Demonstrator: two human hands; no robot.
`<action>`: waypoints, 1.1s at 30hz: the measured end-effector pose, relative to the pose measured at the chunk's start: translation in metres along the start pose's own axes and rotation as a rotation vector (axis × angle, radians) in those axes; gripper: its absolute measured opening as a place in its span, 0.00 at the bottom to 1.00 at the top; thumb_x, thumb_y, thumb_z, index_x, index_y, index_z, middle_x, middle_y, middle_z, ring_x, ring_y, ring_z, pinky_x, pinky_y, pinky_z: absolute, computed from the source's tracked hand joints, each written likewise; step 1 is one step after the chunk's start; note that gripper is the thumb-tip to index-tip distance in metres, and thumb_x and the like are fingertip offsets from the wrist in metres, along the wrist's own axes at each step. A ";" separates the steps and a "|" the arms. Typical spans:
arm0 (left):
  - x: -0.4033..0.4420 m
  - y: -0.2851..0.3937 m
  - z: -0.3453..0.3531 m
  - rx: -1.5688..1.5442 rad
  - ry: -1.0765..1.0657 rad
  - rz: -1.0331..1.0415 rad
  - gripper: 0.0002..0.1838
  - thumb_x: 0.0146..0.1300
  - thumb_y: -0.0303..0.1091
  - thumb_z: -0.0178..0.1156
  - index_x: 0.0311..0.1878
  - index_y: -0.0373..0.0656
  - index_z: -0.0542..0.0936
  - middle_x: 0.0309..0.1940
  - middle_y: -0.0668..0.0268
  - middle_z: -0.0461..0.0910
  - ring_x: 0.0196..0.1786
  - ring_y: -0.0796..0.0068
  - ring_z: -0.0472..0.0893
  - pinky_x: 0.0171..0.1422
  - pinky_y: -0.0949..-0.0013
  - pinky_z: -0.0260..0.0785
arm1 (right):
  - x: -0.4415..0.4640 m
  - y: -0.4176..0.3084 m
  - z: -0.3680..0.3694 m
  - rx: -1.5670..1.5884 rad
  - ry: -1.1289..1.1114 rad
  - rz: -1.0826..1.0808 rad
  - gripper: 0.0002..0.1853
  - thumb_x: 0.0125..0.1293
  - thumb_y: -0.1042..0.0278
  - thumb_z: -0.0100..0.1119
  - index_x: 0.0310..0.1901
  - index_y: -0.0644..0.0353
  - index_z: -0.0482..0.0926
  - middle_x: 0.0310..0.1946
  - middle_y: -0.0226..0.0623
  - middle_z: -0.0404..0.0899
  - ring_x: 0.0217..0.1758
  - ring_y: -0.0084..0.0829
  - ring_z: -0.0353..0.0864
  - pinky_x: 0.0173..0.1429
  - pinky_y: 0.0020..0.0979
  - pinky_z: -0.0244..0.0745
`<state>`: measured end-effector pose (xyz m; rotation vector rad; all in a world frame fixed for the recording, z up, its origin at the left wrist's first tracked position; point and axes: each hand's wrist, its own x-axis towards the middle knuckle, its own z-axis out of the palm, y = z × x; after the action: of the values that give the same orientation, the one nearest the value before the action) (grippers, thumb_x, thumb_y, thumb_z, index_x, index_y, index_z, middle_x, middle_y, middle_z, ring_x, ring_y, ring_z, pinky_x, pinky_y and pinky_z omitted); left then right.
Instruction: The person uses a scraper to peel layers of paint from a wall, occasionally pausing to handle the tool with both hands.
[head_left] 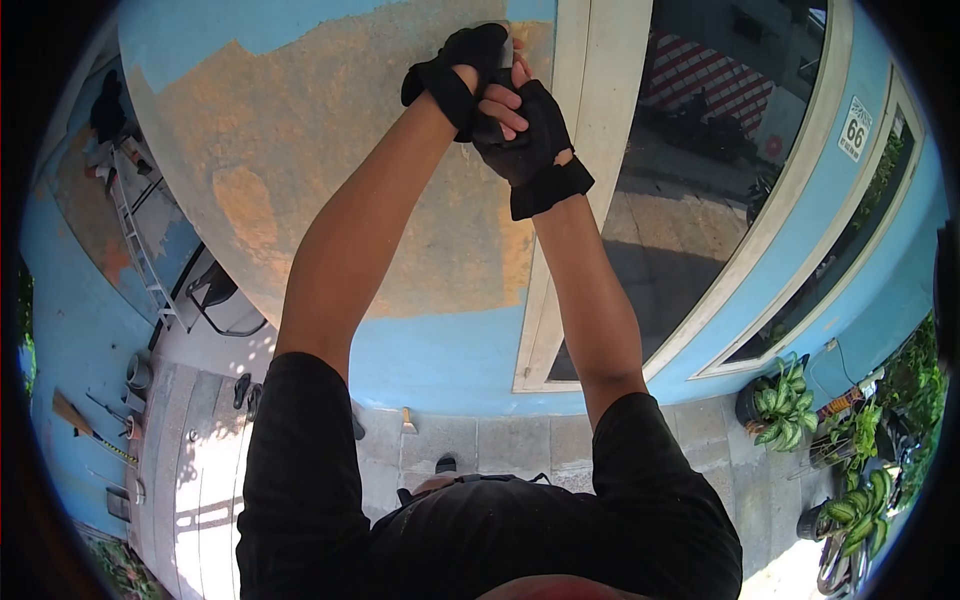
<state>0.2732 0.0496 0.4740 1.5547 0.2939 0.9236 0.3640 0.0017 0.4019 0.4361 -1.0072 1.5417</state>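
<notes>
Both my hands wear black fingerless gloves and are raised high against the wall (330, 170), where blue paint gives way to a bare tan and grey patch. My left hand (458, 75) is closed at the patch's upper right. Just below and right of it, touching it, is my right hand (525, 135), its bare fingers curled tightly. Between the hands shows a sliver of grey, which looks like part of a scraper (507, 55). Both hands appear closed around it; most of it is hidden by the gloves and fingers.
A cream door frame (575, 150) with dark glass (690, 200) stands right of my hands. On the floor lies a flat-bladed tool (408, 421). Potted plants (785, 405) line the right; a ladder (140, 235), a chair (222, 295) and another person (107, 110) are left.
</notes>
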 end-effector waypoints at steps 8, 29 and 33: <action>0.046 -0.024 -0.006 0.150 0.114 0.099 0.22 0.70 0.53 0.52 0.43 0.40 0.78 0.30 0.62 0.82 0.30 0.69 0.82 0.32 0.72 0.77 | -0.002 -0.007 -0.003 0.021 -0.022 0.029 0.11 0.79 0.57 0.39 0.54 0.39 0.73 0.21 0.25 0.67 0.17 0.17 0.65 0.21 0.22 0.62; 0.029 -0.019 0.002 -0.016 0.091 0.021 0.23 0.69 0.53 0.52 0.43 0.39 0.79 0.30 0.61 0.83 0.31 0.70 0.83 0.32 0.73 0.77 | -0.006 -0.012 -0.003 0.025 0.016 0.060 0.11 0.79 0.56 0.41 0.53 0.39 0.74 0.22 0.23 0.66 0.16 0.17 0.65 0.21 0.21 0.62; 0.029 -0.023 0.005 0.034 0.123 0.044 0.23 0.70 0.52 0.51 0.43 0.38 0.79 0.30 0.61 0.82 0.30 0.68 0.83 0.34 0.72 0.77 | -0.007 -0.014 -0.006 0.043 0.057 0.072 0.11 0.79 0.55 0.41 0.53 0.39 0.74 0.21 0.23 0.66 0.16 0.17 0.64 0.21 0.21 0.62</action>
<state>0.3025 0.0703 0.4641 1.5431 0.3657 1.0557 0.3803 0.0015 0.3980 0.3872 -0.9560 1.6336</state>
